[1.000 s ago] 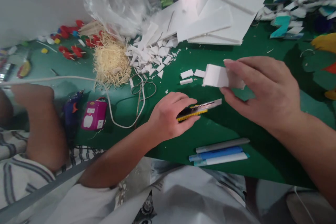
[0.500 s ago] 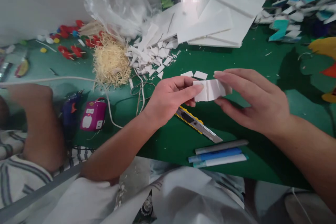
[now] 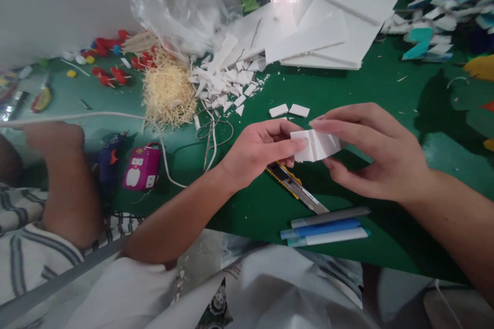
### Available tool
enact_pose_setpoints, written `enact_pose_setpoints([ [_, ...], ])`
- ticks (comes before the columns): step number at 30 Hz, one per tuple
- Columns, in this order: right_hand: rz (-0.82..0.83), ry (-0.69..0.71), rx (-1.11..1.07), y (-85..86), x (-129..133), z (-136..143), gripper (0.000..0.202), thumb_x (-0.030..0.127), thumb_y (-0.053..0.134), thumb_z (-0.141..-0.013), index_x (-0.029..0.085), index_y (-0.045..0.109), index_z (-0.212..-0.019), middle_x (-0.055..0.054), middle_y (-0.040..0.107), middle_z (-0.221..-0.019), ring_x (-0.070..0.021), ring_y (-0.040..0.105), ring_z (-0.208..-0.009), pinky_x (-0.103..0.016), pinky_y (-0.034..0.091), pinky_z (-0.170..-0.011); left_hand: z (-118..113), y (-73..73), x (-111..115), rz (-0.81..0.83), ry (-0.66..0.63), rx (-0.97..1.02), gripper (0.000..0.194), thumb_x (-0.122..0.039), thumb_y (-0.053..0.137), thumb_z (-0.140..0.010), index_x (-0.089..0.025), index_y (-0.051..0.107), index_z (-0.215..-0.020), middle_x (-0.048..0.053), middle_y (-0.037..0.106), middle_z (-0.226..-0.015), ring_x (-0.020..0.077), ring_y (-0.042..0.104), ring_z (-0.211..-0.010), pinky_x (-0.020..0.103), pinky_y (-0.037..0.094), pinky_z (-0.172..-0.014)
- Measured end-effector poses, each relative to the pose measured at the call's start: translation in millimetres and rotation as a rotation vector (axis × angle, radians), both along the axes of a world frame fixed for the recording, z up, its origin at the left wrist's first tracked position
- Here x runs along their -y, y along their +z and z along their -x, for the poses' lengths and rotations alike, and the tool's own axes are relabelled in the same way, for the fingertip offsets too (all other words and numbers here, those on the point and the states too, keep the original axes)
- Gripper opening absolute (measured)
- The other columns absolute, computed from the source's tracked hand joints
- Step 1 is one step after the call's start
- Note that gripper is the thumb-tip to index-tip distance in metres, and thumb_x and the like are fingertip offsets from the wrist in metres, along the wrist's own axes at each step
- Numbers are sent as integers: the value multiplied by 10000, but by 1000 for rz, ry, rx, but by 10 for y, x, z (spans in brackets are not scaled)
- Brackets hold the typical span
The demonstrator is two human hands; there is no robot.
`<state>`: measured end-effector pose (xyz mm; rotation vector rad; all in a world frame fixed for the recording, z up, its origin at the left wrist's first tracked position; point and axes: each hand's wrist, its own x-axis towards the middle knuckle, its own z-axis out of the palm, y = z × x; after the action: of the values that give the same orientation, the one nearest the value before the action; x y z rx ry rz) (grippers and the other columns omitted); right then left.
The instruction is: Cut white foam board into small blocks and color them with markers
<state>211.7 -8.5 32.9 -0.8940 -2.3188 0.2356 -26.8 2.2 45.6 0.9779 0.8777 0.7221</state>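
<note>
A short white strip [image 3: 319,146] with creases across it, like paper or thin foam sheet, is held over the green table. My left hand [image 3: 260,151] pinches its left end, thumb on the front face. My right hand [image 3: 380,151] curves round the right end, fingertips at the upper edge and thumb below; the strip's far end is partly hidden there. Beneath the strip lies a yellow and black utility knife [image 3: 287,182] with its blade out, its rear end covered by my left hand. Two small white rectangles [image 3: 299,110] rest just behind my hands.
Near the front edge lie several markers [image 3: 328,226]. White foam scraps [image 3: 222,82], a pale straw nest [image 3: 170,90], a plastic bag [image 3: 185,15] and white boards [image 3: 309,36] stand behind. A magenta power adapter [image 3: 142,168], a blue glue gun [image 3: 110,157] and another person's arm [image 3: 64,180] are left.
Both hands have come slightly down and nearer with the strip, which is tilted a little differently. My right fingertips have closed in on its upper edge. The view has shifted slightly.
</note>
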Motion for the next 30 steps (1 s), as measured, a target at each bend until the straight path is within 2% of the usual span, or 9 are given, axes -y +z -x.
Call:
enact_pose_setpoints([
  [3, 62, -47, 28, 32, 11, -6, 461, 345, 651, -977, 374, 646, -1437, -103, 768, -1301, -323, 758, -1105, -480, 678, -850, 1, -1, -5, -88, 22, -118, 328, -365, 980, -677, -184, 743, -813, -50, 652, -671, 72, 558, -566, 205, 472, -540],
  [5, 80, -43, 1, 41, 11, -1, 411, 389, 642, -999, 335, 680, -1405, -109, 783, -1256, -297, 769, -1035, -442, 678, -783, -6, 5, 2, -168, 15, -177, 268, -355, 933, -708, -184, 750, -805, -44, 643, -665, 81, 544, -576, 215, 456, -537],
  [9, 80, -61, -35, 45, -2, 19, 204, 332, 644, -1022, 275, 782, -1160, -53, 807, -985, -190, 765, -793, -316, 618, -641, -13, 22, 39, -339, -7, -326, 124, -301, 803, -799, -186, 758, -797, -34, 660, -669, 82, 532, -578, 210, 454, -543],
  [11, 105, -56, -29, 50, -9, 24, 145, 302, 654, -1014, 265, 790, -1048, -36, 800, -914, -169, 755, -746, -291, 593, -617, -7, 19, 60, -443, -16, -396, 105, -287, 784, -839, -186, 768, -814, -32, 685, -687, 79, 543, -577, 204, 456, -546],
  [13, 105, -28, -48, 55, -14, 25, 109, 271, 668, -1003, 257, 775, -987, -27, 799, -881, -158, 749, -722, -280, 583, -613, 3, 2, 75, -590, -13, -444, 81, -265, 790, -873, -188, 781, -851, -25, 723, -743, 80, 579, -605, 200, 466, -566],
  [18, 48, 0, -46, 50, -18, 18, 133, 242, 656, -1007, 281, 770, -952, -13, 815, -878, -165, 766, -748, -294, 613, -674, 25, -61, 100, -1103, 6, -549, 26, -198, 762, -961, -176, 775, -960, 10, 788, -885, 101, 675, -759, 206, 528, -696],
  [20, 19, 1, -9, 49, -17, 11, 138, 260, 652, -1012, 290, 779, -966, -15, 823, -892, -175, 774, -764, -311, 618, -687, 31, -69, 112, -1225, 12, -590, 26, -199, 747, -980, -182, 767, -979, 23, 808, -922, 121, 720, -826, 223, 556, -750],
  [25, -128, 64, 18, 60, -12, -17, 122, 225, 649, -1022, 277, 759, -1009, -9, 836, -918, -167, 778, -768, -313, 587, -654, 65, -53, 139, -1332, 12, -636, 72, -216, 710, -1021, -224, 766, -977, 10, 841, -955, 126, 780, -890, 233, 594, -802],
  [30, -96, 69, 35, 42, -8, -47, 115, 232, 674, -1009, 302, 757, -1046, 3, 838, -947, -162, 777, -794, -316, 587, -685, 85, -84, 127, -1378, 24, -593, 46, -236, 731, -1013, -239, 754, -973, -7, 846, -928, 111, 777, -807, 230, 611, -755],
])
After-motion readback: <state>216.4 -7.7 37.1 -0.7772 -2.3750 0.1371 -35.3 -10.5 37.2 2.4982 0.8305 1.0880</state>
